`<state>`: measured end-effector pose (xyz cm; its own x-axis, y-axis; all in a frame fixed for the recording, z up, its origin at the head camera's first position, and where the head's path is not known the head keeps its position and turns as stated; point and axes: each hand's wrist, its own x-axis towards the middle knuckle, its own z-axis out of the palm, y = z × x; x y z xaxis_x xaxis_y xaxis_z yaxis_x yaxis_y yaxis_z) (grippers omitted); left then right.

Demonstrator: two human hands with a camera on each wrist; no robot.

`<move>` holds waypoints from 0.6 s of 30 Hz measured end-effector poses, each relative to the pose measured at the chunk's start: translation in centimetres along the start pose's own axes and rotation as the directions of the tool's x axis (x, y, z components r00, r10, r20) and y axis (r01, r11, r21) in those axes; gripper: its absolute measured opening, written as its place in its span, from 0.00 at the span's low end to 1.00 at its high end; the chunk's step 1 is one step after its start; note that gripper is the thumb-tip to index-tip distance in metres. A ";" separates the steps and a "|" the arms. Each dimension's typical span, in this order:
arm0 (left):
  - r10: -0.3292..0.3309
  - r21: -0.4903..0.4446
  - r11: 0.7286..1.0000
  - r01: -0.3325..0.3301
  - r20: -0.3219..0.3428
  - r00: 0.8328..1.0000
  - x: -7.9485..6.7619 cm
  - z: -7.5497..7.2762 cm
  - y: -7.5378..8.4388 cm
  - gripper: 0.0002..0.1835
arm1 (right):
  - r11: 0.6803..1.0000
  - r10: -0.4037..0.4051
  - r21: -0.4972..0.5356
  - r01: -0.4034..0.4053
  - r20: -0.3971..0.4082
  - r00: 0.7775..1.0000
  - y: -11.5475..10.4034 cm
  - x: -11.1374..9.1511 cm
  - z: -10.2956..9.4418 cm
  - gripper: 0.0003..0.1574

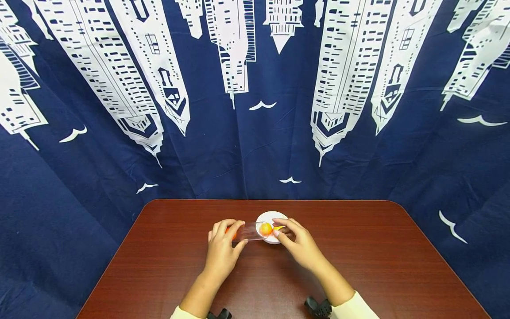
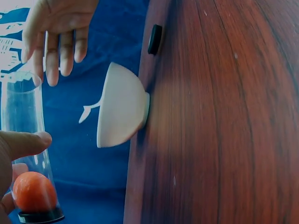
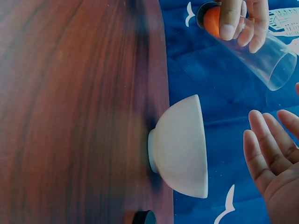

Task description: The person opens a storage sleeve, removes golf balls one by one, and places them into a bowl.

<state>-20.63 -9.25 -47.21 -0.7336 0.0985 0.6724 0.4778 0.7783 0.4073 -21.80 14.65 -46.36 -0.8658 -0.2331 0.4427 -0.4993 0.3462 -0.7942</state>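
My left hand grips a clear tube around its side, near the black-capped end. Inside that end lies an orange ball, partly covered by the fingers. The tube's uncapped end points toward my right hand, whose fingers are loosely bent, with nothing in them in the right wrist view. Below both hands stands a white bowl. From above, an orange ball shows over the bowl, overlapping the tube's end, and a yellow-orange piece shows beside my right fingertips.
A small black cap lies on the brown wooden table, on the right-hand side of the bowl. Behind the table hangs a dark blue curtain printed with white buildings and birds.
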 end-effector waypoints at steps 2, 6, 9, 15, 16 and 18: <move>0.016 0.026 1.000 -0.016 0.000 1.000 0.1 -0.1 0.0 0.30 | 1.000 0.013 0.002 -0.013 0.003 1.000 -0.1 -0.3 0.0 0.21; 0.064 0.087 0.994 -0.065 0.011 0.998 0.3 -0.3 -0.1 0.30 | 0.999 0.035 0.037 -0.036 0.023 0.999 -0.1 -0.9 0.0 0.22; 0.108 0.128 0.985 -0.111 0.027 0.994 0.4 -0.5 -0.1 0.30 | 0.996 0.049 0.077 -0.052 0.048 0.998 -0.1 -1.2 0.2 0.23; 0.202 0.171 0.963 -0.208 0.050 0.978 0.5 -0.5 0.1 0.29 | 0.987 0.079 0.132 -0.089 0.081 0.994 0.1 -1.8 0.7 0.26; 0.218 0.178 0.959 -0.223 0.047 0.975 0.5 -0.4 0.1 0.30 | 0.986 0.079 0.137 -0.090 0.082 0.993 0.1 -1.9 0.8 0.27; 0.244 0.186 0.951 -0.247 0.042 0.969 0.5 -0.4 0.1 0.30 | 0.986 0.077 0.141 -0.089 0.085 0.993 0.2 -2.0 0.9 0.27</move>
<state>-20.73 -9.37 -46.60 -0.6147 0.3110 0.7248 0.5455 0.8314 0.1059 -20.12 14.33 -47.81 -0.8959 -0.2819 0.3433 -0.4113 0.2342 -0.8809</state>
